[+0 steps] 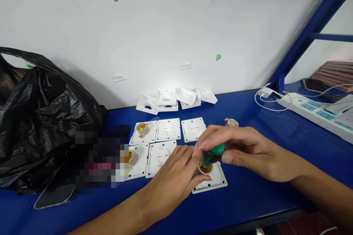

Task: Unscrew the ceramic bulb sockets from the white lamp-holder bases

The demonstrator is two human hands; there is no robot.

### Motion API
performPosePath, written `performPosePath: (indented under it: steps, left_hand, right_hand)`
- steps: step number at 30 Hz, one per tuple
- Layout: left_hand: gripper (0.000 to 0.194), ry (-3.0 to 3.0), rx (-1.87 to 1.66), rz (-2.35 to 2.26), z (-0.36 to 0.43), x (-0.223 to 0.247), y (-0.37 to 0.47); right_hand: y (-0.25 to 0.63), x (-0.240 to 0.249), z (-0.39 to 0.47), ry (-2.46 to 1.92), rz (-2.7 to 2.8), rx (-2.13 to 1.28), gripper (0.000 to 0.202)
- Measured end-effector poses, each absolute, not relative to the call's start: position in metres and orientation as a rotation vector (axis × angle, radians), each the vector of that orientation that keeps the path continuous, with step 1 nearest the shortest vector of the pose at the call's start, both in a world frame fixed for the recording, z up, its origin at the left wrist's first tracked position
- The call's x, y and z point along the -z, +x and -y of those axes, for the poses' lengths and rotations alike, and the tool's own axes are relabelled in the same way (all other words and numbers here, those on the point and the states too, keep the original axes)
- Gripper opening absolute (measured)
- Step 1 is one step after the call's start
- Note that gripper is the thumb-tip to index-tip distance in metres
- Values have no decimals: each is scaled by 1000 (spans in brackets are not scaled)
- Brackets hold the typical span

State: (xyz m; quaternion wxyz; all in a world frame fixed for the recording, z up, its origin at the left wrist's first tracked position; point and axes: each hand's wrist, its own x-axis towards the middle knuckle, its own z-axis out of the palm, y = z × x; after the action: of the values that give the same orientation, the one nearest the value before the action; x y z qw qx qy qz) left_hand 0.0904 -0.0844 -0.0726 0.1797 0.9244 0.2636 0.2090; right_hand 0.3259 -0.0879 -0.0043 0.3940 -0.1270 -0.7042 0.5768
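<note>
In my right hand [248,150] is a screwdriver with a green and black handle [213,154], gripped between fingers and thumb and pointing down into a lamp socket [205,169]. The socket has a gold inside and sits on a white square base plate [217,181]. My left hand [173,180] is closed around that socket, thumb at its near side. The screwdriver's tip is hidden. Left of my hands lie more white base plates [168,129], two carrying sockets [142,128]. Past my right hand rests a loose lamp socket [231,122].
White square covers [167,98] are piled against the wall. A black plastic bag [46,117] and a dark phone [56,191] occupy the left, beside a blurred patch. At right are a white power strip [317,108], cables and a blue frame [303,29].
</note>
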Motion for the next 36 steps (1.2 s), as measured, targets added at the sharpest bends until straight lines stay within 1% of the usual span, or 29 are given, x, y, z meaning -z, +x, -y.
performPosePath:
  steps: [3,5,8,11,13,16,18,21,24,28,32,36]
  left_hand:
    - [30,2602,-598,-737,84,70,90]
    - [27,2601,-585,-752,84,67,91]
    - [29,2598,-553,-765,83,66,91]
    - [29,2593,-569,-752,83,67,91]
    - [33,2595,-573,-760,84,68,91]
    - [39,2607,-565,-757,84,67,91]
    - [34,2614,-553,-753,84,66,91]
    - [28,2622,-523,-764,84,64,91]
    - [29,2624,-522,-771,85,65,91]
    - [30,2613,-538,-776,85,67,91]
    - [27,2613,-551,-779,85,66,92]
    - [31,2603,-570,-778,85,65,92]
  right_hand:
    - [326,6,86,-335,1736,-1378,37]
    - [326,8,85,-330,1732,-1337,33]
    - [327,8,83,-341,1763,-1424,33]
    - [328,7,83,-323,1732,-1393,30]
    - [329,7,82,-283,1759,-1409,30]
    - [330,6,81,-268,1840,-1485,37]
    - [331,5,80,-297,1820,-1429,37]
    - [332,5,79,-322,1779,-1403,31]
    - [333,5,79,-345,1821,-1486,36]
    - [331,7,80,-348,1736,-1359,35]
    - [330,8,80,-378,1739,-1458,40]
    - [330,8,79,-407,1708,-1358,38]
